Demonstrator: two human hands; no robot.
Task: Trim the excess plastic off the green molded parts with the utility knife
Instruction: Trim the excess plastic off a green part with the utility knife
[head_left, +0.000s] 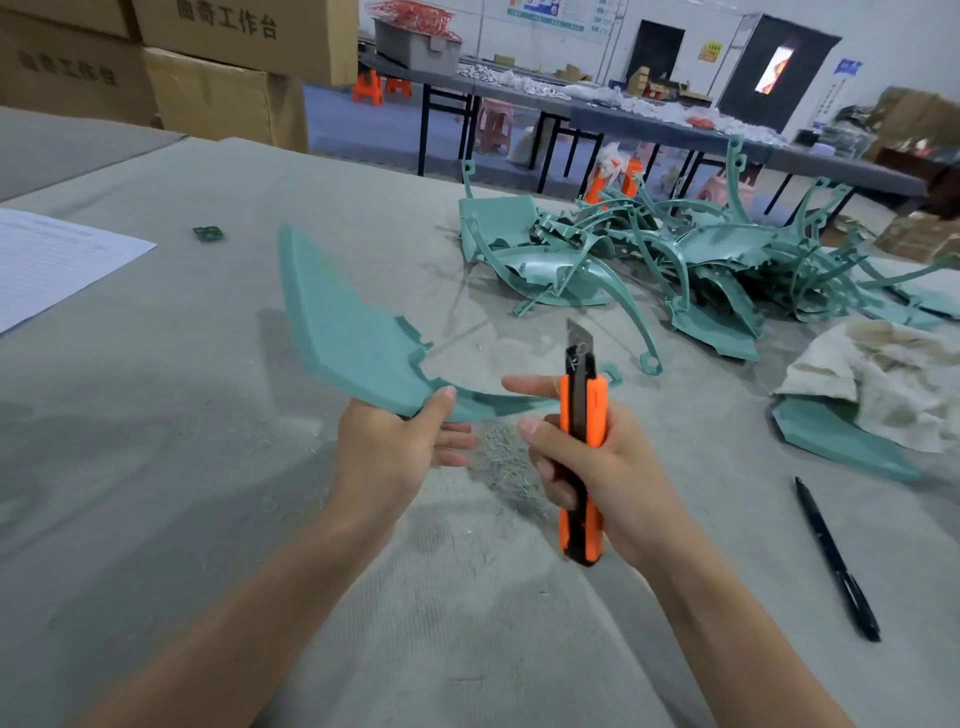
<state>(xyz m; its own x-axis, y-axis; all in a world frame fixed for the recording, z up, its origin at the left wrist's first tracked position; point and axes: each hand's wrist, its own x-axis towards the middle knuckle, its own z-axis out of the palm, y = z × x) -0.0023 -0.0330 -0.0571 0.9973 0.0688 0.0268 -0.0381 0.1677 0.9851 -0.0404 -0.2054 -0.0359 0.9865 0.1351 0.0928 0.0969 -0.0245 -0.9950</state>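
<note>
My left hand (400, 449) pinches the near corner of a flat green molded part (343, 332), thumb on top, and holds it above the table so it slants up to the left. My right hand (602, 467) grips an orange and black utility knife (582, 441) upright, blade out and pointing up, just right of the part's thin tail. The blade is not touching the part. A heap of green molded parts (649, 260) lies at the back right of the table.
A grey felt-covered table (208, 519) carries fine plastic shavings (504, 457) under my hands, a black pen (836, 561) at the right, a dirty cloth (883, 379) over another green part, a paper sheet (52, 265) at the left, and cardboard boxes (208, 62) behind.
</note>
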